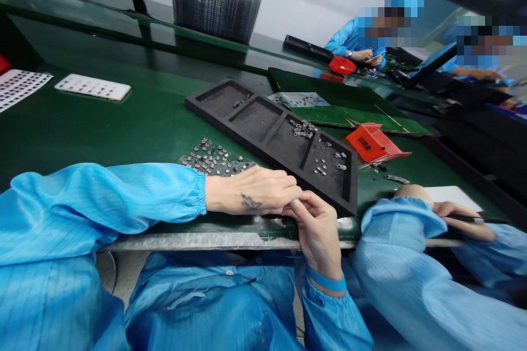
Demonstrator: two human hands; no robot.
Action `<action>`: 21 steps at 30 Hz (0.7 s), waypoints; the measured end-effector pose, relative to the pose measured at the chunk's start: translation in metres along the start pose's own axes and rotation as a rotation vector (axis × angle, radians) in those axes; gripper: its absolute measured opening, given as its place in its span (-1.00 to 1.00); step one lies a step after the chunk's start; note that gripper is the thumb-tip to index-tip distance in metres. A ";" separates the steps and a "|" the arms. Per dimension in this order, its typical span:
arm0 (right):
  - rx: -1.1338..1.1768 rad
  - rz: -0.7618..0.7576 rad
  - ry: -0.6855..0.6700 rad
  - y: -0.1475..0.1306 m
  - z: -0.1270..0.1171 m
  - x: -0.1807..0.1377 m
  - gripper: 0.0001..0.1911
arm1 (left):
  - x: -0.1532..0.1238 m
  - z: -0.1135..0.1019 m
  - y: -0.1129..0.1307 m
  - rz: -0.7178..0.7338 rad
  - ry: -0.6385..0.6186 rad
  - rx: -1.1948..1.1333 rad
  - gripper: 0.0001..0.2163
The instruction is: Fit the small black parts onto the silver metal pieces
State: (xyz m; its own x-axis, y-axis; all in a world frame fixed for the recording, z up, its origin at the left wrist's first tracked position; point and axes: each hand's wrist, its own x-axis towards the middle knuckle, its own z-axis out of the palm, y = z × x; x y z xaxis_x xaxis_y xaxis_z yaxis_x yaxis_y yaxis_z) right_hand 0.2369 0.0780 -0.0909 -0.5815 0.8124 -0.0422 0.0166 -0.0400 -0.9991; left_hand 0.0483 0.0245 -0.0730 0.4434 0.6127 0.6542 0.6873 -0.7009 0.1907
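"What is the largest thing before you?"

"Your green desk (pixel 156 120). Slantwise on it lies the black tray (pixel 257 118), four compartments in a row, just beyond both your grips."

"How do those stand?"

"Your left grip (pixel 263 189) reaches across, back upward, to meet the fingertips of your right grip (pixel 319 225) near the tray's closer edge. Whether either pinches anything, I cannot tell: your fingers hide the spot."

"And the parts?"

"The scatter of chips (pixel 214 150) lies just beyond your left grip and cuff, partly hidden. In the tray, the metal clump (pixel 304 129) sits in the third compartment from the left, the loose bits (pixel 320 166) in the fourth."
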 end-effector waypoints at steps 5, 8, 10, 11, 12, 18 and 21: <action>-0.022 -0.018 -0.002 0.001 0.000 0.000 -0.85 | -0.001 -0.001 -0.003 -0.157 -0.088 -0.169 -0.84; -0.007 -0.016 0.003 -0.001 0.000 -0.001 -0.84 | -0.001 -0.003 -0.003 -0.285 -0.118 -0.366 -0.84; 0.006 -0.006 0.004 -0.001 0.000 -0.002 -0.85 | 0.000 -0.004 -0.004 -0.358 -0.109 -0.445 -0.85; 0.013 -0.001 0.003 -0.001 0.000 -0.002 -0.85 | 0.001 -0.004 -0.004 -0.379 -0.094 -0.455 -0.84; 0.020 0.003 0.001 -0.001 0.000 -0.002 -0.85 | 0.001 -0.004 -0.005 -0.394 -0.082 -0.451 -0.85; 0.066 0.026 0.037 0.000 0.001 -0.001 -0.82 | 0.002 -0.006 -0.010 -0.383 -0.004 -0.430 -0.88; 0.083 0.032 0.043 -0.001 0.001 -0.001 -0.81 | 0.000 -0.007 -0.011 -0.219 -0.040 -0.398 -0.75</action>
State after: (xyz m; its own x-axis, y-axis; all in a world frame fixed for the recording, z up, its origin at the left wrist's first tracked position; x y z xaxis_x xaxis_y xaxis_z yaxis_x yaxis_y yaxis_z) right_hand 0.2365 0.0763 -0.0903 -0.5464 0.8340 -0.0762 -0.0343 -0.1132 -0.9930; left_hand 0.0369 0.0294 -0.0702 0.3396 0.7703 0.5397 0.4960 -0.6342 0.5931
